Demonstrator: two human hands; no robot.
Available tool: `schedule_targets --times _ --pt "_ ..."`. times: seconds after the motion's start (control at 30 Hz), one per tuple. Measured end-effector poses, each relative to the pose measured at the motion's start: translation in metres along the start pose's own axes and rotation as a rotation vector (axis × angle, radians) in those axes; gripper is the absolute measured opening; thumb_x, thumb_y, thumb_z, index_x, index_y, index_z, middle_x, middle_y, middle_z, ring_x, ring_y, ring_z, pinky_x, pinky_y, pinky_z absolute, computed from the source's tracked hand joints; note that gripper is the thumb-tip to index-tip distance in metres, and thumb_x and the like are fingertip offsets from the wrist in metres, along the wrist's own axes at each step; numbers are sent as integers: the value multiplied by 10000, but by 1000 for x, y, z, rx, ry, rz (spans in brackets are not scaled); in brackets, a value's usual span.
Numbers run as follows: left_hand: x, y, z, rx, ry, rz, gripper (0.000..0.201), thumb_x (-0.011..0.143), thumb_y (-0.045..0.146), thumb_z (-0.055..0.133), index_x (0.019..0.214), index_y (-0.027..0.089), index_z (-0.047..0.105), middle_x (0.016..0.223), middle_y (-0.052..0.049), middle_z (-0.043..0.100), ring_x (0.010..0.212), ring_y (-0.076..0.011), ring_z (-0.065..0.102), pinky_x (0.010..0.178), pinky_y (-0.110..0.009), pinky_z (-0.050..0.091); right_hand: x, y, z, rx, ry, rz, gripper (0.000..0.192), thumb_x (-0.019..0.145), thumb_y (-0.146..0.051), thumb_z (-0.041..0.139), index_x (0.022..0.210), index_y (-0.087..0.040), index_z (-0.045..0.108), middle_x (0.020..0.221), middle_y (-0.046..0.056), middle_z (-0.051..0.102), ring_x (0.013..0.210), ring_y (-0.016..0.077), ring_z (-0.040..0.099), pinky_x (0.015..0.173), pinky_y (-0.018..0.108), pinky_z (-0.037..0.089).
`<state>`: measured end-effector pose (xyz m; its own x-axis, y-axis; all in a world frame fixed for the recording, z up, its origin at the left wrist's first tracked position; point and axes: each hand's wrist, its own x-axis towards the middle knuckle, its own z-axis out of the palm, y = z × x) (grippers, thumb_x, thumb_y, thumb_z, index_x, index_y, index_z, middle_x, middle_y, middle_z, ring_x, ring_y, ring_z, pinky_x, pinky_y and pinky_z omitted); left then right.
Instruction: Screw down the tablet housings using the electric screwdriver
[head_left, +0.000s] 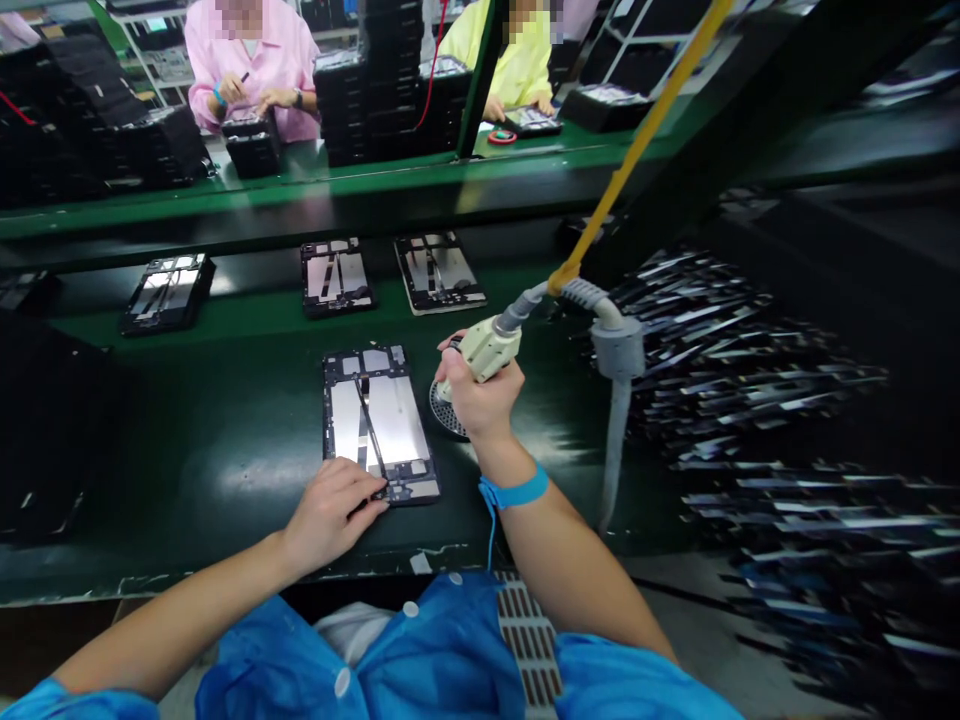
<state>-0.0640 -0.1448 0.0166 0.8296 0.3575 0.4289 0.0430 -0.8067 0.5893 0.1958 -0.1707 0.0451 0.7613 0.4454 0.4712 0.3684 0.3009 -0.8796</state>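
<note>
Tablet assembly [405,415] lies flat on the green bench [225,430], directly before the person, bright inner face up. Left hand [334,505]: fingers bunched, tips at the assembly's lower edge; whether they pinch the dark strip [371,430] or merely press cannot be told from this angle. Right hand [484,395]: fingers wrapped around the cream handheld tool [493,348], its perforated disc [446,415] just beside the assembly's right edge. Caution: a leftward swing of the tool could knock the assembly askew. Drag from the grey cable [616,440] could pull the tool off line. Careless lifting of the left fingertips could crease the strip.
</note>
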Motion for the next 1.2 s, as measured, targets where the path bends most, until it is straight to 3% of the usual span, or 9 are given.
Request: schedule_targets --times 0.13,0.27,0.53,0.87,0.97,1.07,1.2 --pt "-6 -9 2 70 -7 114 295 993 218 640 1284 243 679 1099 -81 789 1031 -232 725 899 -426 576 -1 1 1 -13 3 -21 193 839 -349 728 947 -196 683 839 35 726 712 184 698 698 357 602" --pt "-5 -16 2 154 -11 203 297 977 213 671 1272 245 684 1153 -61 784 1128 -245 700 920 -417 560 -1 0 1 -43 -5 -39 183 844 -338 702 969 -207 676 849 37 724 786 201 718 723 363 616" --pt "-9 -9 4 202 17 188 237 963 203 691 1193 258 711 1095 -49 785 1026 -223 686 844 -381 530 -1 -2 0 -41 -8 -17 179 840 -340 705 959 -212 669 845 30 721 797 202 717 747 378 625" --pt "-7 -6 8 255 -6 225 228 945 138 690 1168 185 686 1105 -80 760 1044 -222 664 863 -378 536 -1 0 0 -16 4 -34 176 823 -313 722 957 -207 683 831 21 722 775 197 716 736 371 617" --pt "-11 3 10 290 11 145 231 943 139 674 1164 201 702 1142 -95 741 1125 -258 645 1009 -490 513 0 0 -1 11 15 -39 175 815 -301 735 952 -202 686 827 17 724 714 180 702 697 353 605" --pt "-13 5 10 326 2 55 232 959 147 646 1161 233 718 1197 -92 727 1246 -303 605 1148 -655 371 3 -1 -6 14 24 -40 160 824 -296 739 942 -203 688 784 -3 711 611 148 666 634 328 583" --pt "6 -16 8 350 -18 20 212 988 184 618 1149 256 736 1215 -88 723 1276 -316 596 1137 -679 365 13 -1 -16 -2 81 -69 162 836 -306 736 944 -203 675 748 -23 695 527 117 628 559 288 552"
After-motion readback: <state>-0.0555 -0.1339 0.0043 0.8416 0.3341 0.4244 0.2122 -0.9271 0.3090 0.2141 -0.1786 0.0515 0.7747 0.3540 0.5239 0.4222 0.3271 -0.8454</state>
